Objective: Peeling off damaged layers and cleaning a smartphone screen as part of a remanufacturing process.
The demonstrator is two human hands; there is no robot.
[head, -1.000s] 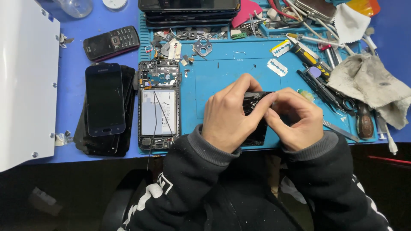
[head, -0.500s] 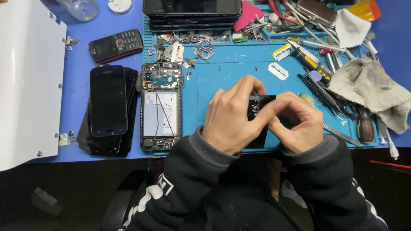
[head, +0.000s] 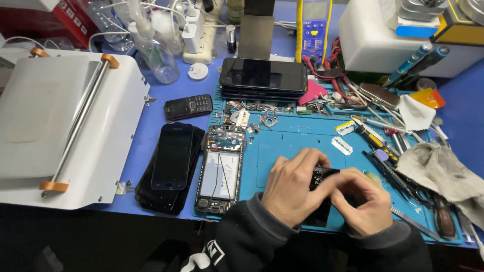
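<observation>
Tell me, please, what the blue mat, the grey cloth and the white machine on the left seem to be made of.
Blue mat: probably silicone or rubber; matte, with moulded ridges and small trays.
Grey cloth: woven fabric, soft, crumpled and stained.
White machine: body looks like painted metal or plastic, smooth and slightly glossy; I cannot tell which. Its long roller looks like bare metal, with orange ends.

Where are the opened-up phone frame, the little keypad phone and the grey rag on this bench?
Opened phone frame (head: 221,170): head view, on its pale middle panel.
Keypad phone (head: 188,106): head view, on the middle of its dark body.
Grey rag (head: 442,170): head view, on the crumpled middle of the cloth.
</observation>
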